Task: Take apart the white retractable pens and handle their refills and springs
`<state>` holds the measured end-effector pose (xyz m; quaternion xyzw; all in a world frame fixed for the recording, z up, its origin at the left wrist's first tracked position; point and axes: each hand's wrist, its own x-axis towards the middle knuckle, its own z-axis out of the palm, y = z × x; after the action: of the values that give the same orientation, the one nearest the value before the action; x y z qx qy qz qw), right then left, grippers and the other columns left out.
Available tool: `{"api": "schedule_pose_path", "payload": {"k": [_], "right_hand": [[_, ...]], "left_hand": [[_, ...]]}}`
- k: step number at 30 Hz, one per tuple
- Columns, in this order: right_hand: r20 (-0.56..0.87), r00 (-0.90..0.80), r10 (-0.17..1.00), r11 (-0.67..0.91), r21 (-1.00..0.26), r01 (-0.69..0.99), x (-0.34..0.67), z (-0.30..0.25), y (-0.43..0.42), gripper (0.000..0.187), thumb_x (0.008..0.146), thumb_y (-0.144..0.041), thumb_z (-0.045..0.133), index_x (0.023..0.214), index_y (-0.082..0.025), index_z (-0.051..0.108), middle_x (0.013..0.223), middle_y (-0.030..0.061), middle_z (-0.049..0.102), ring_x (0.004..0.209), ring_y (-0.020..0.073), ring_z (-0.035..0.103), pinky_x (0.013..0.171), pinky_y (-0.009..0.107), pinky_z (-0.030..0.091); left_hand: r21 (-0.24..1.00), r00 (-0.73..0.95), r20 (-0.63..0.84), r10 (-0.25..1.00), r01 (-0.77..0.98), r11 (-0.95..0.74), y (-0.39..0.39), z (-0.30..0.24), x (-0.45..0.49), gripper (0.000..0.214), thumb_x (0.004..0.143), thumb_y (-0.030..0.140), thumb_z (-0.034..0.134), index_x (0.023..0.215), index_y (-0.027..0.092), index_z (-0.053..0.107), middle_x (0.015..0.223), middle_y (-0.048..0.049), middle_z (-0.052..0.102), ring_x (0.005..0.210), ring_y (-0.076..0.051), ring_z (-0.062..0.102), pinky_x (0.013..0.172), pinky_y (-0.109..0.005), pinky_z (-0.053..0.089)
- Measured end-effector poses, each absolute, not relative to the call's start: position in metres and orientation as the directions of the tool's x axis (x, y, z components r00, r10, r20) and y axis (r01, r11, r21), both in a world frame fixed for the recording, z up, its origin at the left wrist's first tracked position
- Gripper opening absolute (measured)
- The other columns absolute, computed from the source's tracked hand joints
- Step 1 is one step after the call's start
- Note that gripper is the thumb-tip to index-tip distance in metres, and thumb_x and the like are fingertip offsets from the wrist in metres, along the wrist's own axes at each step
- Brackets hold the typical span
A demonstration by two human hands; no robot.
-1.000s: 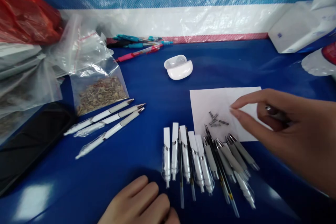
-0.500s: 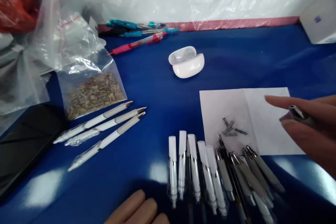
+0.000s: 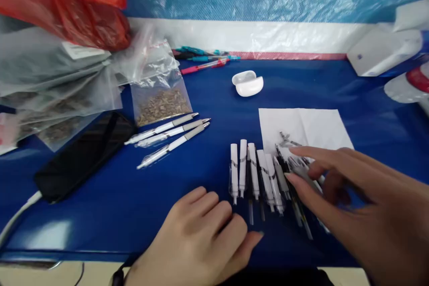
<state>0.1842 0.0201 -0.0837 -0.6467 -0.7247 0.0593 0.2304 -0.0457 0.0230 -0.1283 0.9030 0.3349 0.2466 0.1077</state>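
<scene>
My right hand (image 3: 345, 187) hangs over a bunch of grey-gripped pen halves (image 3: 300, 167), its fingers spread around them. Whether it holds one, I cannot tell. My left hand (image 3: 197, 232) rests on the blue tabletop (image 3: 134, 214) holding nothing, its fingertips close to a row of white pen halves (image 3: 254, 174) in clear sleeves. Several small metal pen parts (image 3: 284, 140) lie on a white paper sheet (image 3: 318, 127), partly behind my right fingers. Three white-and-grey pens (image 3: 170, 136) lie to the left.
A white earbud case (image 3: 248, 84) sits mid-table, with coloured pens (image 3: 208, 60) behind it. On the left lie a black phone (image 3: 83, 156) with a white cable, a bag of dried plant matter (image 3: 162, 105) and a red plastic bag (image 3: 77, 13). A white box (image 3: 382, 51) stands back right.
My right hand has moved down and left, from over the paper onto the grey pen halves. More of my left hand shows, and the view has widened to take in more table.
</scene>
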Motion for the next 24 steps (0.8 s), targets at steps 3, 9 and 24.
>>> {"api": "schedule_pose_path", "payload": {"k": [3,9,24], "right_hand": [[0.285,-0.037,0.958,0.137,-0.342,0.93,0.175,-0.08,0.019,0.021,0.096,-0.036,0.061,0.112,-0.025,0.07,0.073,0.0007,0.066,0.045,0.0126,0.053,0.045,0.027,0.044],[0.566,0.085,0.82,0.061,-0.235,0.97,0.172,-0.078,0.01,0.018,0.1,-0.033,0.056,0.106,-0.025,0.071,0.08,0.0037,0.066,0.054,0.0145,0.058,0.049,0.026,0.045],[0.804,-0.153,0.575,0.492,-0.19,0.849,0.181,-0.111,-0.02,0.103,0.082,-0.035,0.067,0.161,-0.053,0.005,0.172,-0.0104,-0.011,0.154,0.0535,-0.004,0.111,0.086,0.017]], "left_hand": [[0.347,0.64,0.415,0.647,0.546,-0.763,0.024,-0.126,-0.047,0.033,0.1,0.024,0.057,0.068,0.019,0.048,0.059,0.0034,0.043,0.055,-0.013,0.04,0.054,-0.031,0.029],[0.274,0.643,0.465,0.608,0.549,-0.79,0.022,-0.131,-0.047,0.034,0.102,0.027,0.053,0.07,0.018,0.049,0.06,0.0033,0.045,0.056,-0.013,0.042,0.055,-0.03,0.029],[0.311,0.446,0.748,0.491,0.418,-0.854,-0.001,-0.105,-0.057,0.034,0.103,0.031,0.04,0.13,0.017,0.054,0.137,-0.0194,0.058,0.133,-0.029,0.054,0.1,-0.049,0.055]]}}
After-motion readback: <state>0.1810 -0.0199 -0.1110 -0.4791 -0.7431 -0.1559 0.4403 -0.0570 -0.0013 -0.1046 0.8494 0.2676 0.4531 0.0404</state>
